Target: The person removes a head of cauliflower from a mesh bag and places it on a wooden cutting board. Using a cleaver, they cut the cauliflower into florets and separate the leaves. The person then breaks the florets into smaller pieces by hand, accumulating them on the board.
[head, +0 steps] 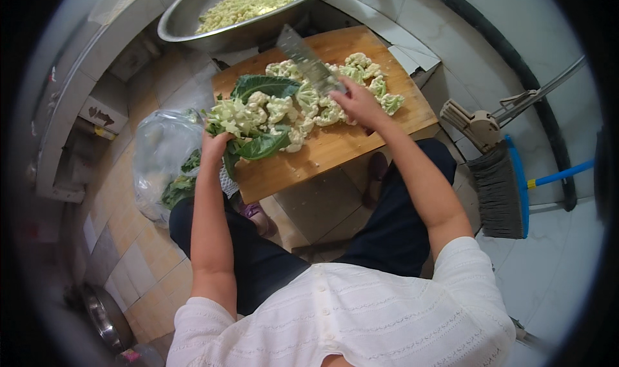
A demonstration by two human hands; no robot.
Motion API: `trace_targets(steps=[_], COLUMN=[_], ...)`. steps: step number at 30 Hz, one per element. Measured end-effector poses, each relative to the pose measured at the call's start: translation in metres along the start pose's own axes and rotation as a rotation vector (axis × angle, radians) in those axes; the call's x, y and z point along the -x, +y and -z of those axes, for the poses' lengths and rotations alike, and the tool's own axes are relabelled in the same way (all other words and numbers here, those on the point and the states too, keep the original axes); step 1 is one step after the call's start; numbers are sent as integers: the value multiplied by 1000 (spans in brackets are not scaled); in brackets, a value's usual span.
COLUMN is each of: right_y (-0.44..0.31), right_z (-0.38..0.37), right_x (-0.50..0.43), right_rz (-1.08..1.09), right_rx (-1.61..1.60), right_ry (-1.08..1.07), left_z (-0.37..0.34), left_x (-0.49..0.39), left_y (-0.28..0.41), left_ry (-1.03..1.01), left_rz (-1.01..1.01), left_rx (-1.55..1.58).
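My right hand grips a wide-bladed cleaver, its blade slanting up and left above the far part of a wooden cutting board. With my left hand I hold the leafy stem end of a trimmed cauliflower at the board's left side. Cauliflower florets lie scattered across the middle and right of the board. One dark green leaf lies behind the held piece, and another leaf lies in front of it. The cleaver's handle is mostly hidden by my fingers.
Beyond the board stands a large metal basin with chopped pale green pieces. A clear plastic bag with cauliflower and leaves sits on the tiled floor at left. A blue broom and a mop lean at right. A metal pan is lower left.
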State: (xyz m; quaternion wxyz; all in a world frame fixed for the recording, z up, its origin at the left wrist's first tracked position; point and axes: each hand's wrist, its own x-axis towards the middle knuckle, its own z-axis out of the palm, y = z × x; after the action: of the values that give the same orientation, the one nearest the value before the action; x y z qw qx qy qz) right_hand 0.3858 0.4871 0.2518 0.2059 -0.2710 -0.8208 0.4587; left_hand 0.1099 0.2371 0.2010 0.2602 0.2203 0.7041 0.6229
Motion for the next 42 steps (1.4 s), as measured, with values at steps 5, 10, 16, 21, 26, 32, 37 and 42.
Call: trace_targets(steps=[5, 10, 16, 21, 26, 32, 37, 42], right_y=[52, 102, 100, 53, -2, -23, -8, 1], right_z=[61, 65, 46, 40, 13, -32, -54, -56], right_x=[-24, -38, -48, -54, -60, -60, -72, -78], right_rz=[-14, -142, -170, -214, 356, 383, 357, 338], right_rx=[609, 819, 909, 903, 422, 211, 298, 322], right_ry=[241, 186, 107, 140, 284, 179, 158, 125], left_z=[-12, -11, -7, 4, 25, 20, -5, -19], left_x=[-5, -7, 7, 12, 4, -7, -10, 6], left_y=[10, 33, 75, 87, 63, 36, 48, 81], left_ry=[-46, -13, 12, -26, -96, -100, 10, 60], left_rz=[-133, -200, -219, -178, -268, -245, -252, -410], left_rx=[58, 95, 112, 235, 497, 574, 565, 425])
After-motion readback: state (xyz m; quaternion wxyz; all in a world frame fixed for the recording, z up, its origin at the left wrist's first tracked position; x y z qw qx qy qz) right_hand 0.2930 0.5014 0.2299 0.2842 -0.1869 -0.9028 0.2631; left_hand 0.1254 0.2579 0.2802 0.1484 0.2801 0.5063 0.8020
